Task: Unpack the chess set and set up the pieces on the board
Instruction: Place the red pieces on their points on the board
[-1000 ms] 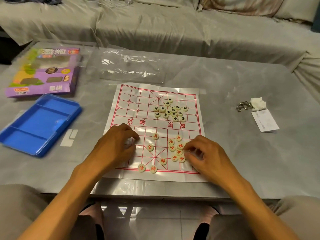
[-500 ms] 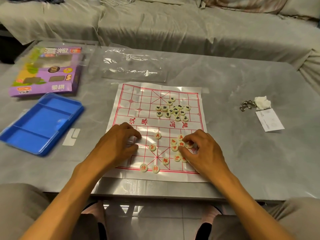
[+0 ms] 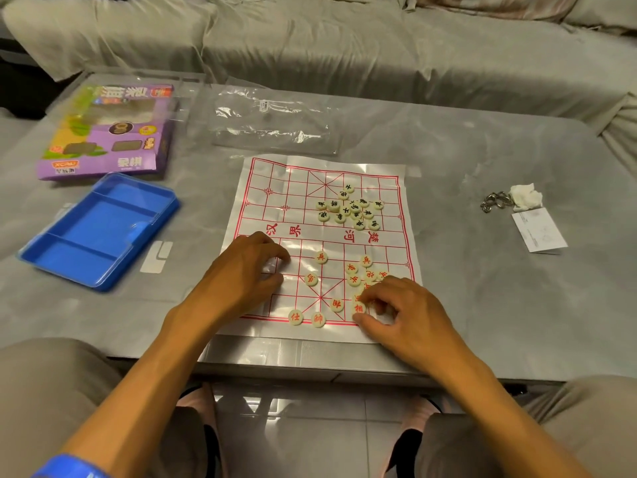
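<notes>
A white plastic board sheet [image 3: 275, 188] with red grid lines lies flat on the grey table. Several black-lettered round pieces [image 3: 348, 210] sit bunched on its far half. Red-lettered pieces [image 3: 358, 272] are scattered on the near half, and two of them [image 3: 306, 318] sit on the near edge line. My left hand [image 3: 246, 270] rests on the board's left side with its fingers curled, holding nothing that I can see. My right hand [image 3: 403, 312] is at the near right corner and pinches a red piece [image 3: 358, 308] between thumb and fingertips.
A blue divided tray [image 3: 100, 232] and a purple game box [image 3: 110, 129] lie at the left. A clear plastic bag [image 3: 272, 122] lies beyond the board. Metal rings [image 3: 494, 201], a crumpled tissue [image 3: 525, 194] and a white card [image 3: 539, 231] sit at the right. A covered sofa stands behind the table.
My right hand drew back from the red cluster toward the near edge, bringing a red piece with it. My left hand stayed in place on the board.
</notes>
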The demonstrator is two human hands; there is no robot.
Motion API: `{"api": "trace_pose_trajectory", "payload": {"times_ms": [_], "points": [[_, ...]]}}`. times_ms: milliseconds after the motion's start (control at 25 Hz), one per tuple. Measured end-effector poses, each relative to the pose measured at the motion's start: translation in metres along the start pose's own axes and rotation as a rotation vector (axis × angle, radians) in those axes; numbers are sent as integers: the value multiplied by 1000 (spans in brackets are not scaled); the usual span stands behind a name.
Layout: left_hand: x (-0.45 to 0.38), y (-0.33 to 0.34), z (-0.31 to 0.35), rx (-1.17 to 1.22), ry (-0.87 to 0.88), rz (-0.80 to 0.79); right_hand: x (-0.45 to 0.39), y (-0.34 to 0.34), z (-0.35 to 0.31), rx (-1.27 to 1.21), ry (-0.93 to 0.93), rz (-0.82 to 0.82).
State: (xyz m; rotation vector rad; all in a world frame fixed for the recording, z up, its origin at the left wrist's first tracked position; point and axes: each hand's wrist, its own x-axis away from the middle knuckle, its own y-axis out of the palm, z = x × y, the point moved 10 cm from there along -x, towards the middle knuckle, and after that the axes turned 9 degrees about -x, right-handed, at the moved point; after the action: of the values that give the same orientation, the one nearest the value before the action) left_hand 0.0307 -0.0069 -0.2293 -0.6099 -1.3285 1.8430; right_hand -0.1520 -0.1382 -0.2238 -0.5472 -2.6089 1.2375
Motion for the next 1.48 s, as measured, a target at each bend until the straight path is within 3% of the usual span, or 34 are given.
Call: {"api": "trace_pose_trajectory", "payload": {"times_ms": [800, 960, 1160, 1480], "points": [[-2, -1, 0, 20, -7, -30, -6, 8, 2, 42, -47, -43], [0, -1, 0, 30, -10, -34, -4, 7, 4, 35, -22, -3], [0, -3, 2, 27, -6, -27, -14, -3, -8, -115, -67, 173], [-1, -3, 1, 17, -6, -29, -29, 7, -10, -30, -92, 131]]}}
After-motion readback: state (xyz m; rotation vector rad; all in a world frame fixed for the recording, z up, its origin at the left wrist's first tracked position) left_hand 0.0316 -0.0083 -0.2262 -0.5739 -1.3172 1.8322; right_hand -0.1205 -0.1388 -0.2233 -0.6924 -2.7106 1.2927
